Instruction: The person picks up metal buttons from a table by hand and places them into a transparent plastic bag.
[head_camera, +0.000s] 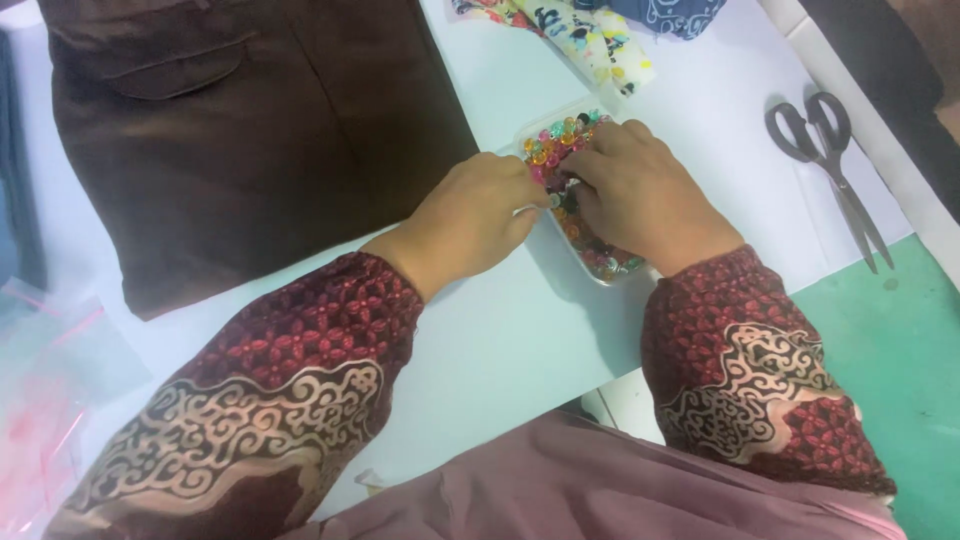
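While both hands meet above it, bead tray (604, 272) lies underneath.

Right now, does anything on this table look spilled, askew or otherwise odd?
Nothing stands out. The small clear tray of colourful beads holds its beads, both hands, left and right, working over it. The grey-handled metal scissors lie closed, and the brown fabric garment lies flat.
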